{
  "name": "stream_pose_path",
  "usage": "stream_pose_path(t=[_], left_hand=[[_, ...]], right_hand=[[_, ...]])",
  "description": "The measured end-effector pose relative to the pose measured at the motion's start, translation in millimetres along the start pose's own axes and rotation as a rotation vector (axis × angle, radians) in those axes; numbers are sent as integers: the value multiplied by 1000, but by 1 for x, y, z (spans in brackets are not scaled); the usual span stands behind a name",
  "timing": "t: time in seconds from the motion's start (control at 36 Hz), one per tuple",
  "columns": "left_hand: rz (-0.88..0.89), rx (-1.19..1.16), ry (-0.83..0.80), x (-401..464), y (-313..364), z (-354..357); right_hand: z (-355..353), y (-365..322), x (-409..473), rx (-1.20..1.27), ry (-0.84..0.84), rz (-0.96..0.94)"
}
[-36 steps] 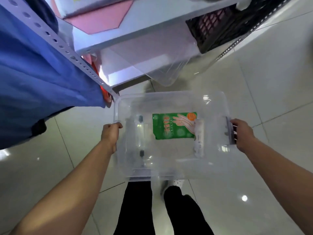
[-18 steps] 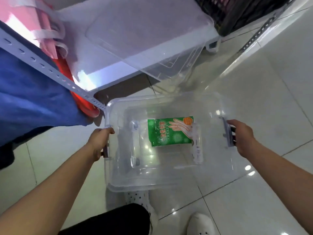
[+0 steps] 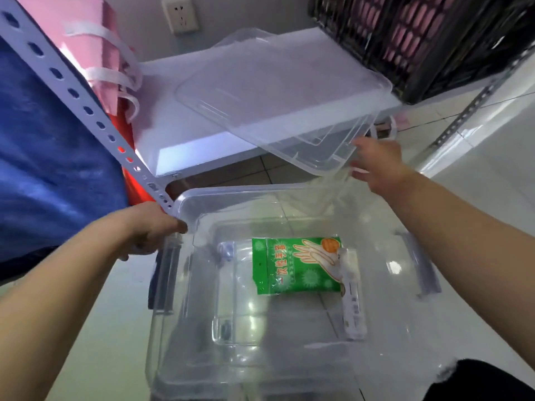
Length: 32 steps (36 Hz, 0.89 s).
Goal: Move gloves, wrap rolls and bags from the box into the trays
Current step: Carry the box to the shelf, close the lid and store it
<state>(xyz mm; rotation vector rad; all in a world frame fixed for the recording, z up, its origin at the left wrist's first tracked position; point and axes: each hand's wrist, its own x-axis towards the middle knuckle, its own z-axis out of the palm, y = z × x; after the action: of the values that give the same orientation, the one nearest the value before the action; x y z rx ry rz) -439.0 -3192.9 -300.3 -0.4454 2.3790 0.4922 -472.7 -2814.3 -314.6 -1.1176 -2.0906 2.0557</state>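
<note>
- Head view: a clear plastic storage box (image 3: 185,328) sat low on the pale tiled floor (image 3: 477,180), with a green packet of disposable gloves (image 3: 292,267) lying flat on its bottom and a slim white wrap roll box (image 3: 351,299) just beside the packet's right edge
- The left hand (image 3: 150,227) was clamped on the box's left rim near the far corner, fingers curled over the edge above the grey side latch (image 3: 162,279)
- The right hand (image 3: 376,160) was lifted clear of the box and reached toward the near corner of a clear lid (image 3: 275,96), fingers loosely spread; whether they touched the lid could not be told
- The lid rested on a white shelf board (image 3: 179,134) and overhung its front edge above the box
- A black slatted crate (image 3: 419,41) stood on the shelf to the right, a pink bag with white straps (image 3: 98,53) to the left
- A perforated white upright (image 3: 86,111) crossed the frame beside blue fabric (image 3: 43,154), and a wall socket (image 3: 181,14) showed behind
</note>
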Motion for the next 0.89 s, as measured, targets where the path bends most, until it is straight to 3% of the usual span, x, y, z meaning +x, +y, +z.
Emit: stream_pose_path(t=[0.06, 0.17, 0.33, 0.5, 0.61, 0.67, 0.81, 0.89], left_hand=[[80, -65, 85, -5, 3, -5], [228, -26, 231, -36, 12, -11], [558, -13, 413, -52, 30, -8], [783, 41, 711, -62, 64, -7], [975, 108, 633, -77, 88, -4], [1002, 95, 584, -90, 94, 0], [1010, -88, 636, -113, 101, 5], [1019, -210, 640, -130, 108, 6]], right_hand=[[13, -10, -6, 122, -98, 160], [20, -17, -25, 179, -113, 217], [0, -45, -82, 227, -224, 170], [-47, -55, -137, 294, -291, 66], [-66, -60, -171, 366, -444, 5], [-75, -63, -182, 404, -497, -19], [-97, -64, -188, 535, -622, -70], [-105, -58, -185, 556, -577, -107]])
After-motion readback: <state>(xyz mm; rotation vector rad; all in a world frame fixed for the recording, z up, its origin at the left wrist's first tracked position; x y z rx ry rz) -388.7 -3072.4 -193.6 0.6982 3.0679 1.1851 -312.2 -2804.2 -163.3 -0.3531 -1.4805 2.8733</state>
